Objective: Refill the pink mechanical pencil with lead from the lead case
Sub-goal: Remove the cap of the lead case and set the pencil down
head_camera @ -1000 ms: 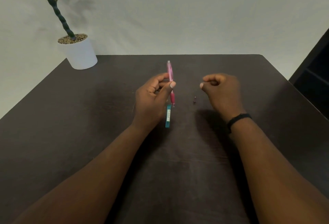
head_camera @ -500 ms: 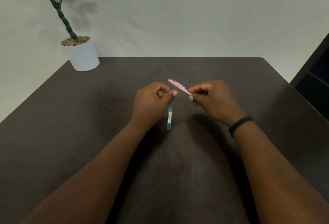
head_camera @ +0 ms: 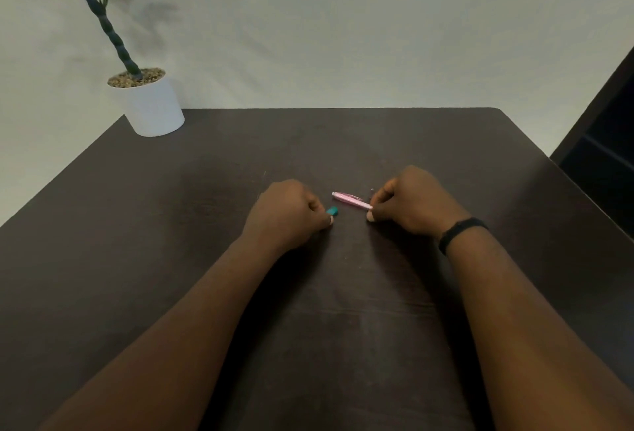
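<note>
The pink mechanical pencil (head_camera: 350,200) lies nearly flat, low over the dark table (head_camera: 171,225), pointing left. My right hand (head_camera: 408,204) pinches its right end between thumb and fingers. My left hand (head_camera: 291,213) is curled over the teal lead case (head_camera: 332,211), of which only the top end shows past my fingertips. A tiny dark piece (head_camera: 372,190), perhaps the pencil's cap, lies on the table just behind my right fingers.
A white pot with a green plant (head_camera: 151,105) stands at the table's far left corner. A dark piece of furniture (head_camera: 603,142) rises beside the table's right edge. A black band (head_camera: 459,231) is on my right wrist.
The pencil passed from my left hand to my right and was lowered toward the table. My left hand dropped onto the teal lead case and closed on it.
</note>
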